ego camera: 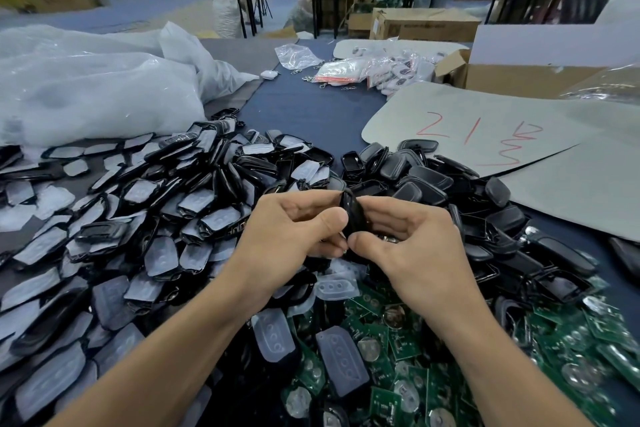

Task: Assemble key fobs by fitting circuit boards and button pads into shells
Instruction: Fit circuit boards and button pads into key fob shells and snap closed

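Both hands meet at the middle of the view around one black key fob shell (352, 215), held on edge above the piles. My left hand (294, 229) pinches its left side with thumb and curled fingers. My right hand (405, 246) grips its right side, thumb pressing the lower edge. What sits inside the shell is hidden by my fingers. Green circuit boards (391, 350) with coin cells lie below my right wrist. Translucent button pads (337, 286) lie loose just under my hands.
A large heap of black shells with pads (145, 218) fills the left. Empty black shell halves (426, 180) pile up on the right. Grey card sheets (478, 128) with red writing, plastic bags (86, 90) and a cardboard box (519, 76) lie beyond.
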